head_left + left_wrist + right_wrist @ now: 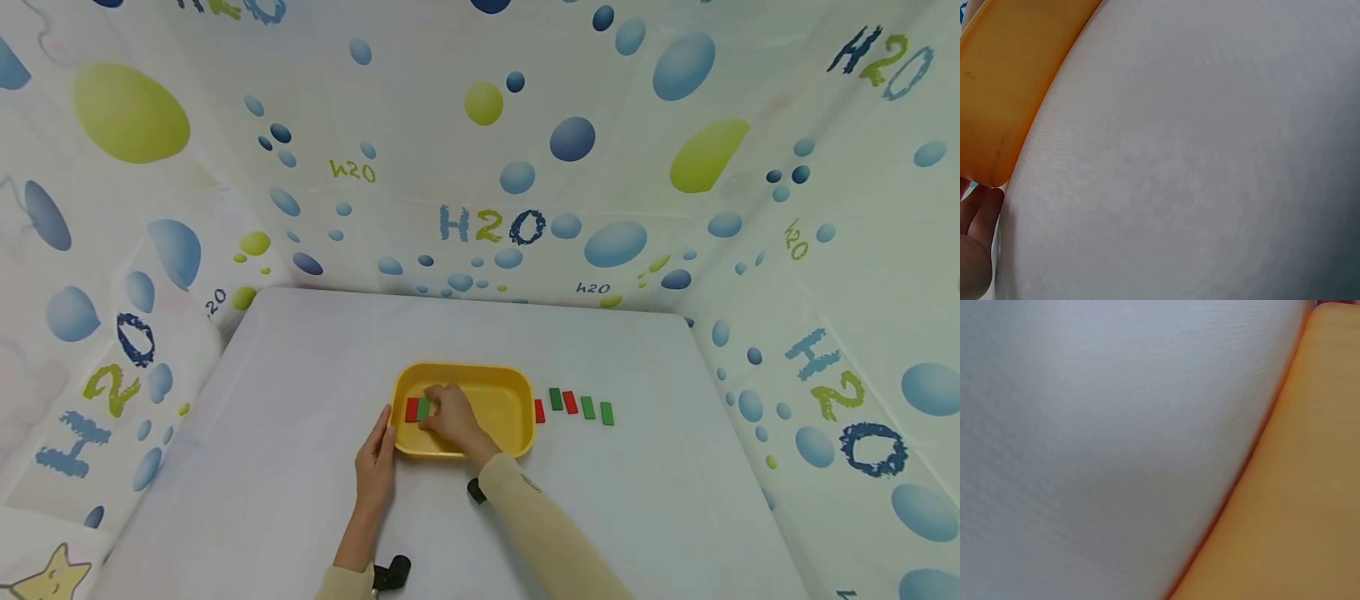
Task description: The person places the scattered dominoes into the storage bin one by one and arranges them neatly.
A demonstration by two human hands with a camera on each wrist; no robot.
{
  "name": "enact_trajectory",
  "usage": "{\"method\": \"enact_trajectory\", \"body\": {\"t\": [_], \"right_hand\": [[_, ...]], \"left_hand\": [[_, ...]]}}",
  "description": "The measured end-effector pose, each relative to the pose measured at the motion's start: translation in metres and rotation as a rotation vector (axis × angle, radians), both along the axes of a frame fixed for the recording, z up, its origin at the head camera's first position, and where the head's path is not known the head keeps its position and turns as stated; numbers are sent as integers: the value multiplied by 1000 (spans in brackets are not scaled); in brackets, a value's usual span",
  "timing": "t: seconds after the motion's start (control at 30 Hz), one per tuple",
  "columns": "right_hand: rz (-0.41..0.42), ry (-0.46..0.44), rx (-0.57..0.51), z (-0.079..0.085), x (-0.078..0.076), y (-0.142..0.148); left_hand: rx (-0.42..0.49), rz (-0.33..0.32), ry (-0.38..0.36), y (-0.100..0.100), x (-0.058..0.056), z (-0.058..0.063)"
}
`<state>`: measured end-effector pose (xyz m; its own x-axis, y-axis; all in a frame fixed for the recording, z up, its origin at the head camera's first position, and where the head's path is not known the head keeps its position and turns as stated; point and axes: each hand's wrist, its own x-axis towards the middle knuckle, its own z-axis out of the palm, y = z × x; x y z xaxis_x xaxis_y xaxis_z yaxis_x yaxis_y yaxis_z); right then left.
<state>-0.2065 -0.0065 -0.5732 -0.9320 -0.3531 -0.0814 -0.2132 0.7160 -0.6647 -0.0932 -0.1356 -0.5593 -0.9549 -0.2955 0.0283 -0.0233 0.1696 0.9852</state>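
Red block (412,410), green block (423,408) in yellow tray (498,400)
Your right hand (455,418) pinches the green; your left hand (374,471), straight-fingered, touches the tray.

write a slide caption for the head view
A right hand at a green tile beside a red tile in a yellow tray, left hand against the tray's side.

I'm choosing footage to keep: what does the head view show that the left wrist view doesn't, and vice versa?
Only the head view: flat rectangular red tiles and green tiles, inside and right of the yellow rounded-rectangular plastic tray.
Only the left wrist view: faint dark marks on the tray's outer wall.
Both: the tray, the bare left hand touching it, and the white tabletop.
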Motion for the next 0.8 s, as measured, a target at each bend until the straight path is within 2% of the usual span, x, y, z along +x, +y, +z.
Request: {"method": "enact_trajectory", "body": {"t": [0.2,0.3,0.43,0.63,0.8], "right_hand": [[-25,-17,-106,4,2,7],[-45,-22,-200,6,3,14],[-42,-3,-330,15,9,32],[-44,117,-464,27,16,68],[-105,296,-568,35,18,107]], "left_hand": [[3,19,4,-3,-9,-33],[2,20,0,-2,-9,-37],[10,16,-1,-1,-9,-37],[11,11,-30,-2,-8,-33],[39,-10,-37,0,-3,-11]]}}
